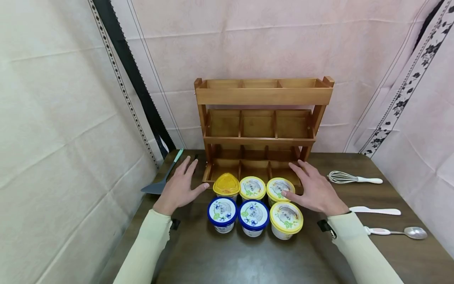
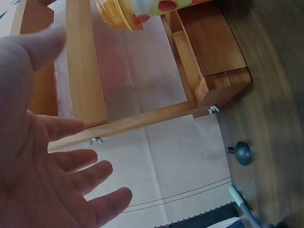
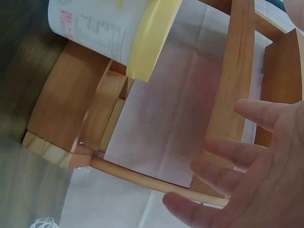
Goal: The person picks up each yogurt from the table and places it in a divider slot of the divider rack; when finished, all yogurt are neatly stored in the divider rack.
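Note:
My left hand [image 1: 179, 189] is held with fingers spread, just left of a tub with an amber-yellow lid [image 1: 227, 184]. On the other side, my right hand [image 1: 313, 189] spreads its fingers beside the tubs, its thumb overlapping a pale-yellow-lidded tub [image 1: 278, 187] in the head view. Neither hand grips anything. Between them stand two rows of tubs: another pale-yellow-lidded tub [image 1: 252, 187] at the back middle, a third yellow-lidded one [image 1: 286, 219] at the front right, and two blue-lidded tubs [image 1: 222, 210] at the front. Behind rises a tiered wooden rack [image 1: 264, 96] with divided compartments.
To the right lie a whisk [image 1: 349, 177], a white-handled knife [image 1: 376, 210] and a spoon [image 1: 413, 232]. A grey spatula [image 1: 156, 187] with a mint handle sits at the left, and a dark round-headed utensil [image 2: 243, 153] lies near the rack. Pale cloth [image 1: 262, 47] hangs around the dark wooden table [image 1: 241, 260].

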Action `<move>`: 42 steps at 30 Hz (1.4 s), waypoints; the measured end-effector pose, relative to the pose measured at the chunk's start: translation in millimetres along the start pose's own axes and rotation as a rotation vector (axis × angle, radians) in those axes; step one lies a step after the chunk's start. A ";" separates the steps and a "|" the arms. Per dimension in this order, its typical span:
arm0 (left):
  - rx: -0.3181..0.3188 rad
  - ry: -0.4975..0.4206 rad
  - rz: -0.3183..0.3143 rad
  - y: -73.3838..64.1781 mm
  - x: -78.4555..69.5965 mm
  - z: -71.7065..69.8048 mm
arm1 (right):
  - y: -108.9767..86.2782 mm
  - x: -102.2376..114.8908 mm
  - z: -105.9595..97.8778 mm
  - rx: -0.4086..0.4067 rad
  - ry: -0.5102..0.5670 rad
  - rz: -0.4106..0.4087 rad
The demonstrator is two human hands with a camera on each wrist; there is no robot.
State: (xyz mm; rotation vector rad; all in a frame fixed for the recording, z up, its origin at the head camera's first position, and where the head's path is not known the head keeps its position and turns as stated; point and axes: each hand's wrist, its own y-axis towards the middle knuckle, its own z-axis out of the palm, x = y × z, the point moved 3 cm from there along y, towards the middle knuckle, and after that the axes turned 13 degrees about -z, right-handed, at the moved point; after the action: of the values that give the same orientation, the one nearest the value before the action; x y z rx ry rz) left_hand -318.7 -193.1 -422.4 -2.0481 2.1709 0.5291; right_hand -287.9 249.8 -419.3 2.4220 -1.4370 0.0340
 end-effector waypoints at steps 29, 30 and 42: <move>-0.087 -0.511 0.066 76.5 0.3 -10.8 | 1.7 -23.8 41.6 0.012 0.350 0.025; -0.090 -0.530 0.067 80.0 -0.4 -11.9 | 1.2 -24.0 42.8 0.009 0.359 0.024; -0.105 -0.718 -0.003 123.6 -0.2 -17.4 | -13.2 -25.7 52.7 -0.026 0.539 0.043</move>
State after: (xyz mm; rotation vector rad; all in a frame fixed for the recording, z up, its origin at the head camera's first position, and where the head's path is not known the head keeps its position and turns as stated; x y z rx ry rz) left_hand -437.6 -195.0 -384.5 -1.5468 1.7245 1.1773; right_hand -296.8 262.4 -477.3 2.1275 -1.2216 0.6215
